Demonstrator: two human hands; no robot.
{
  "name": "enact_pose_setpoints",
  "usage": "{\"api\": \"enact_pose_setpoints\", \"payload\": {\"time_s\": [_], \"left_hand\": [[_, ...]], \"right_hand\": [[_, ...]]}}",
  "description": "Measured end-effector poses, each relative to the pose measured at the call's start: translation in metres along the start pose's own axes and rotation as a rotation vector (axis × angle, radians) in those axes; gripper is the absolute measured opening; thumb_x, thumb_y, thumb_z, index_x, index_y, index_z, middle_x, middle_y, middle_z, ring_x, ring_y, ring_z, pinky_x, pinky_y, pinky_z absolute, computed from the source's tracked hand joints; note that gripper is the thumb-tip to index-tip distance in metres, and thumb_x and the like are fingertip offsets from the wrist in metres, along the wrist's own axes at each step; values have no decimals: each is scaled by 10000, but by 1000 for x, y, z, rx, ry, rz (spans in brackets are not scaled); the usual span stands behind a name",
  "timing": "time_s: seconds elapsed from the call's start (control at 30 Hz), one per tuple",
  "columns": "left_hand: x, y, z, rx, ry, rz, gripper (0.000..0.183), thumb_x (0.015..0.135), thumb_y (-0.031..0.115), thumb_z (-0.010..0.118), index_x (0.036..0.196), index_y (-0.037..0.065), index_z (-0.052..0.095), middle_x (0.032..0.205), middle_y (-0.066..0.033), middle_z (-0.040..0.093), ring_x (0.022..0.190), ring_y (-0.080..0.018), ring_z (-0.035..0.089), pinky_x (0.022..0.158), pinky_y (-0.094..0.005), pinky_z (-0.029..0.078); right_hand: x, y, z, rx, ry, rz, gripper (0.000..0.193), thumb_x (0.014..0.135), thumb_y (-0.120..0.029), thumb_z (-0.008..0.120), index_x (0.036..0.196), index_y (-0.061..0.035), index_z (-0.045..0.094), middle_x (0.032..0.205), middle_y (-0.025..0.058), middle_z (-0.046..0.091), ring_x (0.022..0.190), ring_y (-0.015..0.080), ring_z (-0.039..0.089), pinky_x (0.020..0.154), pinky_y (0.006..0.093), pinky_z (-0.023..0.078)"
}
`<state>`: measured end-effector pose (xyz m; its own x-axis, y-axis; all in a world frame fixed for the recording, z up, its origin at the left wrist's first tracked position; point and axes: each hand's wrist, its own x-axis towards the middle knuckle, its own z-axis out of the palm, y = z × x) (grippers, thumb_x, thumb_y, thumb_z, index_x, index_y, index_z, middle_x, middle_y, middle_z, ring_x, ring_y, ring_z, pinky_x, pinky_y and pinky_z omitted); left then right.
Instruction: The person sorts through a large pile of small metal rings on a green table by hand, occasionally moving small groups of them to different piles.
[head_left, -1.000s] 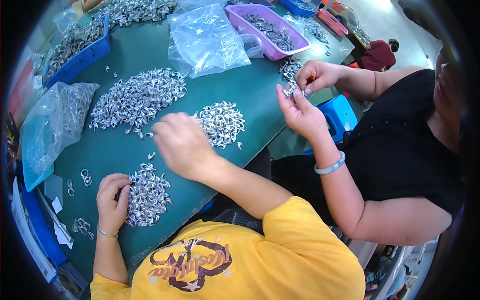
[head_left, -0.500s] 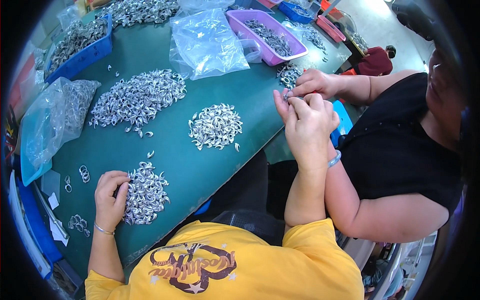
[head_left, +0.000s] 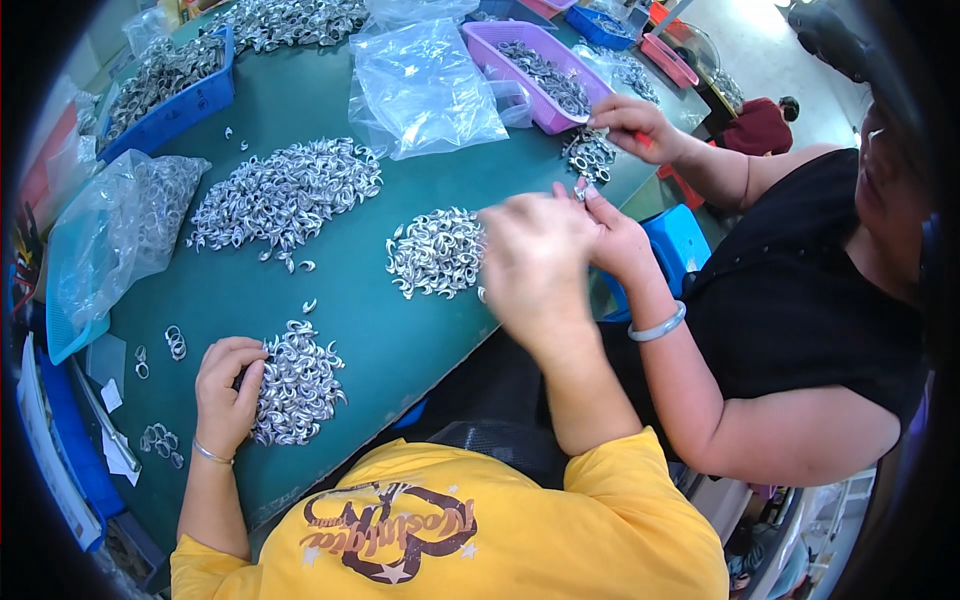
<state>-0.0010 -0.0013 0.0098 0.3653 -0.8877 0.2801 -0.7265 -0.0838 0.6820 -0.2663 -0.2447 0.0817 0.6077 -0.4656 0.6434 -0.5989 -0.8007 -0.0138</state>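
Observation:
My left hand [head_left: 228,388] rests on the green table at the left edge of a small pile of silvery crescent-shaped metal pieces [head_left: 300,388]. Its fingers are loosely curved, with a gap between thumb and forefinger and nothing visible in them. My right hand [head_left: 540,262] is smeared by motion, between a second pile of crescent pieces [head_left: 436,252] and a co-worker's hand [head_left: 622,242]. Whether it holds anything is not visible. That co-worker's hand has a small metal piece [head_left: 580,192] at its fingertips. The co-worker's other hand [head_left: 640,128], with something red in it, is raised near the purple basket.
A larger crescent pile [head_left: 285,195] lies farther back. Around it are a clear plastic bag [head_left: 425,90], a purple basket [head_left: 482,52] of metal parts, a blue bin [head_left: 190,112] and a bagged heap of rings [head_left: 160,205]. Loose rings [head_left: 160,440] lie far left.
My right hand has drawn away leftward from the co-worker's hands, back toward the middle pile. One co-worker hand has lifted toward the purple basket. My left hand stays by the near pile.

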Motion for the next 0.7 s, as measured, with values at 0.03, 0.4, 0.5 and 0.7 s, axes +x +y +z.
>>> {"api": "enact_pose_setpoints", "payload": {"time_s": [0.03,0.4,0.5,0.7], "left_hand": [[2,-1,3,-11,-5,5,70,860,0,671,921,1,707,1006,-130,693,957,-305,645,855,-382,509],[3,0,3,13,-6,30,77,855,-7,664,919,13,703,1001,-124,692,954,-302,648,850,-381,510],[2,-1,3,14,-3,26,72,855,-3,665,914,14,703,998,-124,692,952,-304,647,849,-382,509],[3,0,3,10,-5,11,63,854,3,669,907,12,702,995,-127,692,952,-311,645,850,-388,508]], "right_hand": [[-4,-14,12,239,-99,-23,192,755,-104,658,936,-50,698,989,107,626,1002,309,589,885,492,423],[4,-108,133,554,-328,-208,466,822,-39,605,1287,-37,616,1405,150,549,1342,351,486,1117,494,375],[10,-101,134,560,-420,-156,355,798,-33,613,1148,-41,668,1248,134,624,1210,334,558,1009,457,451],[10,-115,148,732,-59,-183,238,796,-54,646,1026,-64,706,1184,104,654,1153,320,583,954,414,473]]}}
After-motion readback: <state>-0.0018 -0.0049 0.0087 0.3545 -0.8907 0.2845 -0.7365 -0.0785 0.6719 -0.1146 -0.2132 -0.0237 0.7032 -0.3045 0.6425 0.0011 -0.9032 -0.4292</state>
